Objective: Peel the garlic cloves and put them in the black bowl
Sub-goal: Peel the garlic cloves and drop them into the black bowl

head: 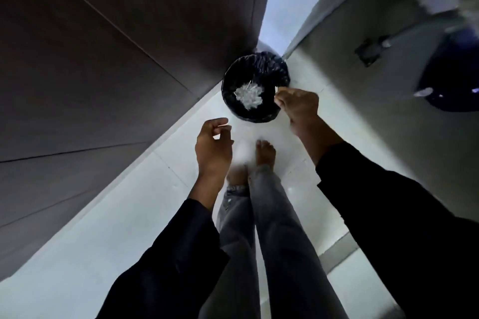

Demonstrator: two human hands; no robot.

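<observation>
Person is seen standing on a pale floor [129, 215]. A round bin [255, 90] lined with a black bag sits ahead in the wall corner, pale scraps [248, 98] inside. Right hand [298, 106] is held at the bin's near-right rim, fingertips pinched together, contents too small to tell. Left hand [212, 147] hangs short of the rim, fingers loosely curled, empty. Garlic cloves and black bowl are not in view. Right hand is judged nearer for any drop.

R hand [298, 109] at lined bin [255, 85] rim; L hand [213, 149] loosely curled.
</observation>
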